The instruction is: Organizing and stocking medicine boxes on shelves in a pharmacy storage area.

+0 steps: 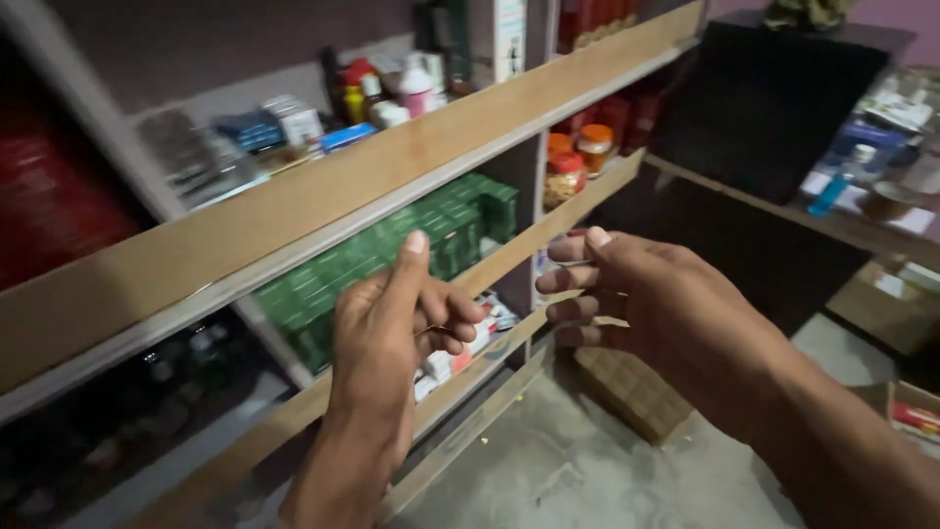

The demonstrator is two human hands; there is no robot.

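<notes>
Hovering in front of the wooden shelves (323,196), both bare hands meet near the middle of the view without clearly gripping anything. At about 7 o'clock from centre, the left hand (392,328) shows its back, thumb raised straight up and the other fingers curled loosely inward; whether something small sits between them cannot be told. At about 3 o'clock from it, just beside, the right hand (636,294) has its fingers bent and slightly apart, their tips pointing toward the left hand, thumb resting on top. Nearest the hands, at 11 o'clock from the left hand, a row of green boxes (411,250) fills the middle shelf. At 12 o'clock from the right hand stand 2 jars with orange lids (578,162). Small white and red packets (470,348) lie on the lower shelf, partly hidden behind the left hand. Up at 11 o'clock, bottles and cartons (372,98) crowd the top shelf, blurred.
</notes>
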